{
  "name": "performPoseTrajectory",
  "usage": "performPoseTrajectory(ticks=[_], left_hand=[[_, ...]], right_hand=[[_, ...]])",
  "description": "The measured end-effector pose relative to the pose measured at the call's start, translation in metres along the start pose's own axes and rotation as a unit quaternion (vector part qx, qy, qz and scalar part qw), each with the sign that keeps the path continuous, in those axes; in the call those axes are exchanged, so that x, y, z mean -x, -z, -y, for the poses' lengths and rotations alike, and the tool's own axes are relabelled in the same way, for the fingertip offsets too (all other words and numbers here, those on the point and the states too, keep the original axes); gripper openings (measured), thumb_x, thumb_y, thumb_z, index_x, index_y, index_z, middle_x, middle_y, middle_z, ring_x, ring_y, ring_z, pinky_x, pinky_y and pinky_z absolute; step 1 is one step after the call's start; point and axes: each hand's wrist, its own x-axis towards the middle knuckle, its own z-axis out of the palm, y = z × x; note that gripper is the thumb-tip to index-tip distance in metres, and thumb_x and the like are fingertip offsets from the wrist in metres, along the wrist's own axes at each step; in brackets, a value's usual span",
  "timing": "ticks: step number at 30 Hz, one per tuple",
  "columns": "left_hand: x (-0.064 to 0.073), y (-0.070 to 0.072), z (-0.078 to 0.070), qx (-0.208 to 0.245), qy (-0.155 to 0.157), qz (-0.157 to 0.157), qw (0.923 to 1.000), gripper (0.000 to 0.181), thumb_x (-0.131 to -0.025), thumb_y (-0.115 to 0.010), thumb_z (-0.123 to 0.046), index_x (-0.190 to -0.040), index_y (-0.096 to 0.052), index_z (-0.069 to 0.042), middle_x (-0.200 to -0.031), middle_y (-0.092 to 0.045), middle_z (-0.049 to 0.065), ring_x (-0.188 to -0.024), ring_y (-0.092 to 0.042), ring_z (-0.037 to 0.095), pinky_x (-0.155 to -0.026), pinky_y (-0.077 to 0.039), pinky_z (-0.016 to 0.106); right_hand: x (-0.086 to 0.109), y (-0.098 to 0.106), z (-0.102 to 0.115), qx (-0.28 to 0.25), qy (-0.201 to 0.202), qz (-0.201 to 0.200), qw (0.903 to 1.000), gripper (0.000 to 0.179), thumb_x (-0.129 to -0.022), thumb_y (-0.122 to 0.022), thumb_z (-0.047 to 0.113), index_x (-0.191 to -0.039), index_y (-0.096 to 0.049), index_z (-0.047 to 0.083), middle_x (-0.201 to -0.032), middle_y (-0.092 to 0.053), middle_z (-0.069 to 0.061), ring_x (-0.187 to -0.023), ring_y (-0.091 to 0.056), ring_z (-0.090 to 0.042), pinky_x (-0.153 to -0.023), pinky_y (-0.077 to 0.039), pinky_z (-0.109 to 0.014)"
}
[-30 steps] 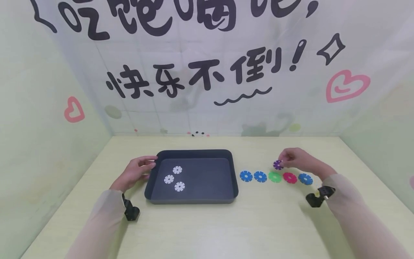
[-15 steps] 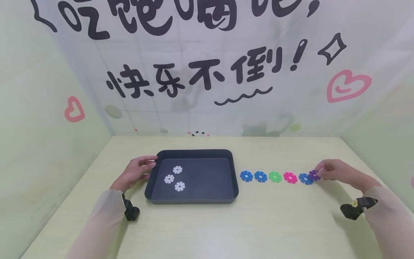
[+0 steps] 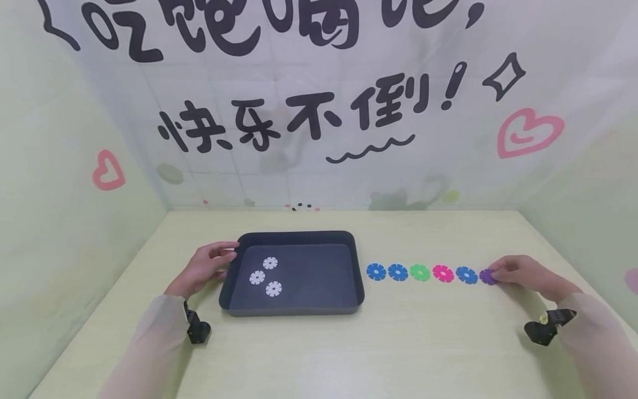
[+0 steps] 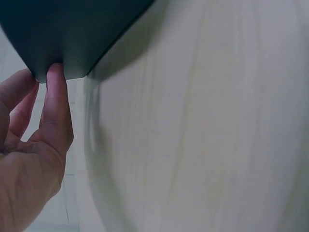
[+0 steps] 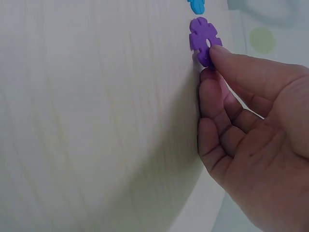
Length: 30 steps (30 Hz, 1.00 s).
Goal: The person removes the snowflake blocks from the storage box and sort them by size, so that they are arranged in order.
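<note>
Right hand (image 3: pixel 520 275) pinches the purple notched disc (image 3: pixel 486 276) by its right edge between thumb and finger, at the right end of the disc row (image 3: pixel 420 272), just beside a blue disc (image 3: pixel 467 275). Lifting the thumb straight off should best preserve alignment. Left hand (image 3: pixel 201 269), fingers extended, touches the dark tray's (image 3: pixel 294 311) far-left corner.
</note>
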Motion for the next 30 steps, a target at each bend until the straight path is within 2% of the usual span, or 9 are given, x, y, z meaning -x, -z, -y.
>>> performPoseTrajectory(ticks=[2, 13, 19, 24, 30], left_hand=[[0.001, 0.001, 0.000, -0.002, -0.001, 0.000, 1.0000, 0.047, -0.092, -0.056, -0.012, -0.134, -0.042, 0.001, -0.118, -0.049, 0.020, -0.084, -0.057, 0.011, -0.067, -0.051, 0.026], [0.002, 0.000, 0.000, -0.004, -0.003, -0.001, 1.0000, 0.047, -0.091, -0.057, -0.013, -0.134, -0.043, 0.001, -0.118, -0.049, 0.020, -0.082, -0.056, 0.010, -0.065, -0.051, 0.024], [0.002, 0.001, 0.001, -0.004, -0.004, -0.001, 1.0000, 0.047, -0.092, -0.057, -0.013, -0.134, -0.042, 0.001, -0.118, -0.049, 0.020, -0.082, -0.056, 0.010, -0.066, -0.051, 0.025], [0.001, 0.001, 0.001, -0.006, -0.005, -0.004, 1.0000, 0.047, -0.091, -0.057, -0.014, -0.133, -0.043, 0.000, -0.115, -0.050, 0.019, -0.081, -0.056, 0.010, -0.065, -0.051, 0.024], [0.001, 0.000, 0.001, -0.003, -0.005, -0.004, 1.0000, 0.047, -0.091, -0.058, -0.015, -0.133, -0.043, 0.001, -0.115, -0.050, 0.018, -0.081, -0.056, 0.011, -0.064, -0.051, 0.024]], right_hand=[[-0.001, -0.001, 0.000, 0.003, -0.003, -0.001, 1.0000, 0.033, -0.091, -0.057, 0.020, -0.108, -0.058, -0.008, -0.101, -0.061, -0.015, -0.091, -0.051, -0.018, -0.080, -0.039, -0.047], [-0.006, -0.004, -0.003, 0.010, -0.025, -0.008, 0.9996, 0.032, -0.090, -0.058, 0.020, -0.105, -0.058, -0.008, -0.096, -0.061, -0.011, -0.085, -0.051, -0.019, -0.072, -0.041, -0.034], [-0.006, -0.004, 0.003, 0.013, -0.024, -0.013, 0.9995, 0.033, -0.092, -0.056, 0.022, -0.105, -0.058, -0.007, -0.094, -0.061, -0.010, -0.083, -0.052, -0.019, -0.069, -0.043, -0.030], [-0.011, -0.007, 0.025, 0.024, 0.001, -0.018, 0.9996, 0.033, -0.092, -0.057, 0.023, -0.106, -0.058, -0.007, -0.091, -0.061, -0.009, -0.080, -0.054, -0.020, -0.068, -0.047, -0.032], [-0.021, -0.016, 0.069, 0.018, 0.071, -0.018, 0.9972, 0.030, -0.091, -0.058, 0.020, -0.106, -0.058, -0.006, -0.090, -0.060, -0.010, -0.078, -0.056, -0.023, -0.068, -0.049, -0.034]])
